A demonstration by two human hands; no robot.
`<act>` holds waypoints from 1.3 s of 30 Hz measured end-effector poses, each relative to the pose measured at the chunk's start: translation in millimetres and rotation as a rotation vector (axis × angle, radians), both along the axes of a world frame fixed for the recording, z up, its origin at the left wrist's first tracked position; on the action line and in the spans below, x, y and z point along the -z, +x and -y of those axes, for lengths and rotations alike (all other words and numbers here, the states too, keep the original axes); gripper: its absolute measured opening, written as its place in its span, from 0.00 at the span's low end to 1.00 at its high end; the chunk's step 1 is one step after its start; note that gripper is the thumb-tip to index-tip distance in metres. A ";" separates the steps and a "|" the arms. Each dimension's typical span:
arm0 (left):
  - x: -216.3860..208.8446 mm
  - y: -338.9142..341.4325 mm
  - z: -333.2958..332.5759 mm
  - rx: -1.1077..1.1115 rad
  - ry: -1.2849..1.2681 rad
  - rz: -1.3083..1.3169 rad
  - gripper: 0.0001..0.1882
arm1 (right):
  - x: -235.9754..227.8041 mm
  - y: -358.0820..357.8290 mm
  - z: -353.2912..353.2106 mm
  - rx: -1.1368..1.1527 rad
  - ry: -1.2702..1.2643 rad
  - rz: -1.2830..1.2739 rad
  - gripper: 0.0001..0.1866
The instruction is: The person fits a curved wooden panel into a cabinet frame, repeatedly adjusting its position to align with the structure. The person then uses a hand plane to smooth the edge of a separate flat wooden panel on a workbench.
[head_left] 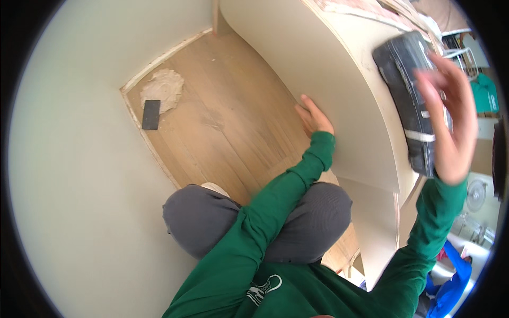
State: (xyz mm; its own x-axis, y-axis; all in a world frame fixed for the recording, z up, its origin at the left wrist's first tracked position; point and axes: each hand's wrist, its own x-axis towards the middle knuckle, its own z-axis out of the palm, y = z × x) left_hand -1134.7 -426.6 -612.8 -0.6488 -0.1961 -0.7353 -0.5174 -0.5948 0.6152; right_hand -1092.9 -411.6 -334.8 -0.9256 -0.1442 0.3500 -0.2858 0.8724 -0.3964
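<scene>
My left hand (316, 117) rests with stretched fingers against the curved cream panel (328, 79), low down beside the wooden floor. Over at the right, my right hand (453, 119) is raised with fingers apart, partly smeared by motion, in front of a long black case (405, 90) with a pale band around it. The case lies along the panel's top edge; whether the hand touches it I cannot tell. In the far left corner of the floor sit a dark grey rectangular block (151, 115) and a crumpled beige piece (165, 87), which it partly overlaps.
A pale wall (74, 159) closes off the left side, with a narrow strip of wooden floor (228, 111) between it and the panel. My bent knees (313, 217) fill the near part. At lower right a person in blue (450, 281) is in the background, near a fan (476, 193).
</scene>
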 end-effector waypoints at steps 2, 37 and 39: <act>3.3 -1.7 -2.3 -0.007 -0.023 0.008 0.35 | 40.2 -62.0 31.3 -0.248 0.347 -0.118 0.20; 14.5 0.0 -4.2 0.112 -0.130 -0.067 0.34 | 228.3 -297.1 171.7 -0.128 1.663 -0.215 0.42; 13.8 -0.2 -4.1 0.112 -0.140 -0.069 0.34 | 227.5 -298.9 166.7 -0.132 1.691 -0.234 0.42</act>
